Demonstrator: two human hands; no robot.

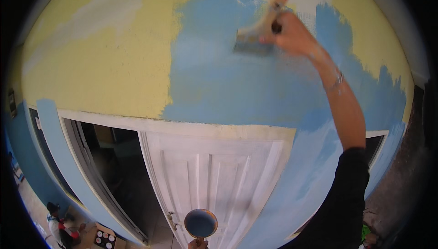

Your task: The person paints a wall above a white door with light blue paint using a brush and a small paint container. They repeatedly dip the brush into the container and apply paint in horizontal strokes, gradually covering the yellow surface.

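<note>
My right hand (294, 35) is raised at the upper right, shut on a wide flat paintbrush (255, 36) with a pale, red-tipped handle. The bristles lie over the blue-painted part of the wall (219, 74); the brush is slightly blurred. Yellow paint (102, 60) covers the wall to the left, with whitish patches. At the bottom centre my left hand (197, 244) grips the handle of a small round pan of blue-grey paint (201, 223), in front of the white panelled door (212, 167).
A dark open doorway (119, 167) is left of the door. Windows (374, 146) flank it on both sides. At the lower left a person (60, 226) is beside a cardboard box (118, 242) holding several cans. A green thing (365, 232) lies at the lower right.
</note>
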